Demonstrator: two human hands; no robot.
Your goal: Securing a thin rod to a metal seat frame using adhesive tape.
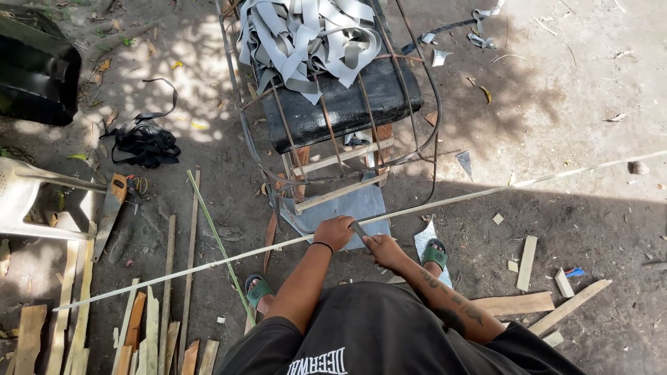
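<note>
A long thin pale cane strip (486, 194) runs across the ground from lower left to upper right. My left hand (334, 232) grips it near its middle. My right hand (381, 250) holds a small knife (359, 229) with the blade against the strip, just right of the left hand. Both hands are low in the centre of the view, above my knees and my green sandals (435, 254).
A rusty metal frame (417, 62) with a black cushion (347, 104) and a heap of grey straps (306, 31) stands ahead. Wood slats (146, 333) lie at lower left, offcuts (526, 262) at right. A handsaw (108, 212) and a white plastic chair (21, 201) are at left.
</note>
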